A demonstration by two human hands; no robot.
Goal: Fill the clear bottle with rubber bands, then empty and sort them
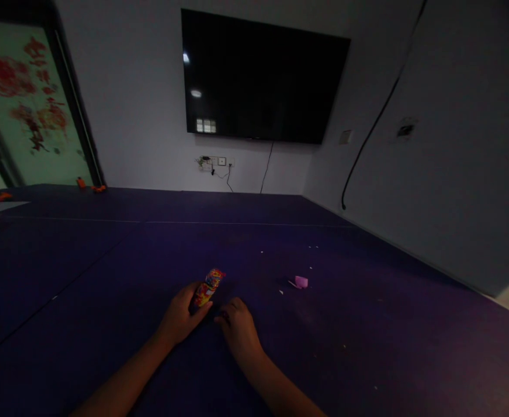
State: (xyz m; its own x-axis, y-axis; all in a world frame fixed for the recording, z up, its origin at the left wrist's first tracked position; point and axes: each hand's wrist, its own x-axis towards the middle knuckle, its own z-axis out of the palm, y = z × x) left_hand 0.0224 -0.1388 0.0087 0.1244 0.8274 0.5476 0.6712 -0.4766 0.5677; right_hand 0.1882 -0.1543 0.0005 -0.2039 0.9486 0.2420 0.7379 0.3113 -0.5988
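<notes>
My left hand [183, 315] is closed around a small red, yellow and blue patterned object [209, 288], which looks like a shiny wrapped packet pinched in at its middle. The object tilts up and to the right, and its upper end sticks out past the fingers. Just to the right of it, my right hand [238, 327] is low over the purple table surface [219, 243] with its fingers curled inward. A dark spot shows at those fingertips, too dim to make out. The two hands are close together but apart.
A crumpled pink paper piece [301, 282] lies to the right, among several tiny white scraps. Orange objects [99, 189] and a white sheet [13, 207] are at the far left. A television [263, 75] hangs on the wall, above sockets [222, 161]. A black cable [369, 134] runs down the right wall.
</notes>
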